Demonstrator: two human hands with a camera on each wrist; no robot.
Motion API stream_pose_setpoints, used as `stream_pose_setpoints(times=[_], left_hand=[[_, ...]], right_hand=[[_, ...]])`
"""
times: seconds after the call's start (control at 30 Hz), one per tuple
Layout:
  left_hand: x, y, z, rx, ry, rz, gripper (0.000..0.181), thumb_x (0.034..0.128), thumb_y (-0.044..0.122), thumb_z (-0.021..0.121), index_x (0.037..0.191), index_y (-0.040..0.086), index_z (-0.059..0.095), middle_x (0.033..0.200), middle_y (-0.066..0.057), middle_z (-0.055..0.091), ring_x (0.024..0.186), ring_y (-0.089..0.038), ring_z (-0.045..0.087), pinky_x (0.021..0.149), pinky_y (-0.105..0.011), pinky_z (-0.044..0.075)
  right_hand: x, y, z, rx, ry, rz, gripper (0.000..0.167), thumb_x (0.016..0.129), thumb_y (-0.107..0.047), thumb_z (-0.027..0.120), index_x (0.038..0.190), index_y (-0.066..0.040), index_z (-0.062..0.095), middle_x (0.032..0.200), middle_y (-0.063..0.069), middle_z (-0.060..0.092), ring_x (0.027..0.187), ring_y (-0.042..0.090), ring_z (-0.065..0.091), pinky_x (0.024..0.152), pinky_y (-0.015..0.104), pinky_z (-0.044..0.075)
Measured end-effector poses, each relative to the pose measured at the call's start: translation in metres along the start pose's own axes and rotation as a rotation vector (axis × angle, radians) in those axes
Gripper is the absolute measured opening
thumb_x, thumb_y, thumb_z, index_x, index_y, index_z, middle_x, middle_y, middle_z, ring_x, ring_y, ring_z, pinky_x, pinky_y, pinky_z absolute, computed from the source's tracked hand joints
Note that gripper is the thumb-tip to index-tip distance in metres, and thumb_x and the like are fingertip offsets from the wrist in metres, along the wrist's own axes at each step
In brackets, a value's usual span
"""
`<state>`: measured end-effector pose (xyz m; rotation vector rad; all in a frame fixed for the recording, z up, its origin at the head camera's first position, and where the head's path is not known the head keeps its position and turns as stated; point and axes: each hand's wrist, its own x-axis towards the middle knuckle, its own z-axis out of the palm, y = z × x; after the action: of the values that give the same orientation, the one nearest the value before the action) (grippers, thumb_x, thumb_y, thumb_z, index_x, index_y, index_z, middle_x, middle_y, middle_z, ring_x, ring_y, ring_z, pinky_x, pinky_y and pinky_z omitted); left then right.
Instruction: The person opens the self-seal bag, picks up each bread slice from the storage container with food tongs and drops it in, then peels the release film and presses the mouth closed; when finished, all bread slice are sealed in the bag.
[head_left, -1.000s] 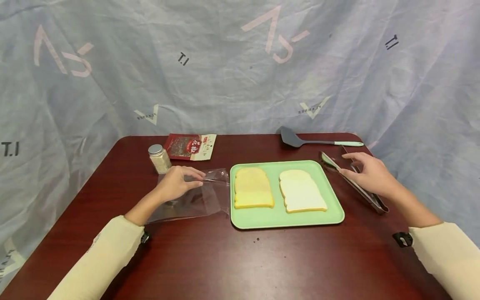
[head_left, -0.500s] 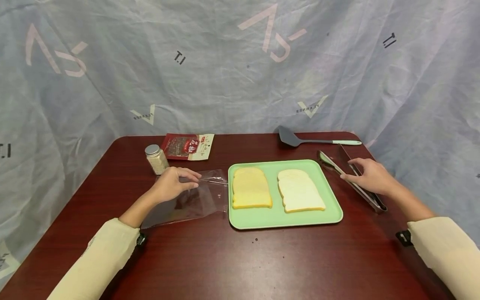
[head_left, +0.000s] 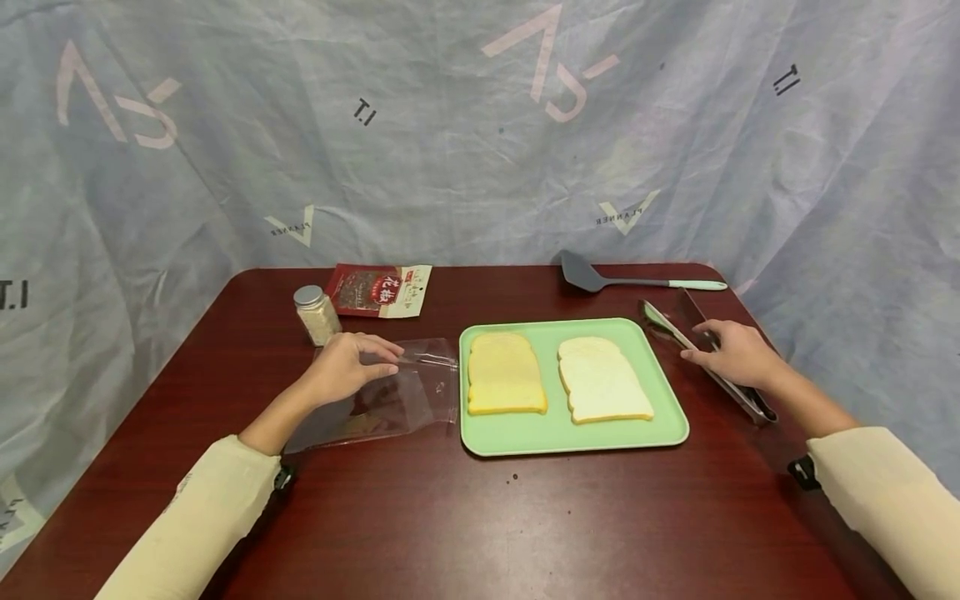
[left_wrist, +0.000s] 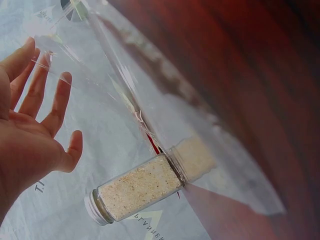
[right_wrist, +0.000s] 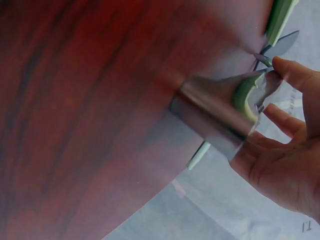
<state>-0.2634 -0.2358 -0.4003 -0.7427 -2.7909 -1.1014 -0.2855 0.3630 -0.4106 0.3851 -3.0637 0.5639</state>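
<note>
Bag of clear plastic (head_left: 441, 392), left of the pale-green rectangular tray (head_left: 517, 438): fingers of the left hand (head_left: 341, 368) pinch its raised film; a light, steady hold should limit creasing. Shiny metal tongs (right_wrist: 210, 107), right of the tray: fingers of the right hand (head_left: 738, 354) clasp the 2 arms; even pressure advised.

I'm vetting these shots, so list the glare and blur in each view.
Head view: pale glare on the near tabletop, white glints on the clear bag; left wrist view: tabletop blurred, jar crisper; right wrist view: tabletop grain soft, a sheen along the tongs.
</note>
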Motion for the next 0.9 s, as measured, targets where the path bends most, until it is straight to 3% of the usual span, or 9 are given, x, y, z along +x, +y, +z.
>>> stream_pose_setpoints(times=[0.17,0.43,0.7,0.9], left_hand=[[0.001,0.003,0.002,0.001,0.000,0.002,0.012,0.0857,0.012,0.079,0.096,0.005,0.080,0.109,-0.001,0.074,0.113,-0.023,0.064,0.084,-0.041,0.050],[0.000,0.007,0.004,-0.014,-0.012,-0.001,0.011,0.0851,0.011,0.079,0.095,0.005,0.080,0.108,-0.002,0.074,0.114,-0.025,0.063,0.087,-0.044,0.049],[0.002,0.009,0.005,-0.020,-0.017,0.007,0.010,0.0855,0.010,0.078,0.094,0.005,0.080,0.108,-0.001,0.074,0.114,-0.024,0.063,0.086,-0.041,0.049],[0.001,0.011,0.003,-0.002,-0.014,0.000,0.010,0.0859,0.012,0.078,0.094,0.006,0.080,0.109,-0.001,0.074,0.116,-0.024,0.062,0.080,-0.037,0.046]], right_hand=[[-0.003,0.003,-0.001,-0.007,0.037,0.000,0.060,0.092,-0.038,0.070,0.130,0.007,0.056,0.119,0.032,0.060,0.085,0.034,0.060,0.075,0.055,0.045],[-0.003,-0.001,-0.023,0.013,0.075,-0.005,0.056,0.089,-0.038,0.075,0.127,0.001,0.061,0.117,0.029,0.063,0.097,0.041,0.059,0.078,0.057,0.044],[-0.011,-0.021,-0.039,0.009,0.144,-0.053,0.057,0.085,-0.042,0.077,0.129,-0.008,0.063,0.115,0.017,0.068,0.082,0.026,0.055,0.072,0.046,0.041],[-0.019,-0.051,-0.048,0.050,0.158,-0.115,0.063,0.085,-0.041,0.079,0.135,-0.010,0.058,0.119,0.015,0.067,0.093,0.030,0.061,0.076,0.050,0.043]])
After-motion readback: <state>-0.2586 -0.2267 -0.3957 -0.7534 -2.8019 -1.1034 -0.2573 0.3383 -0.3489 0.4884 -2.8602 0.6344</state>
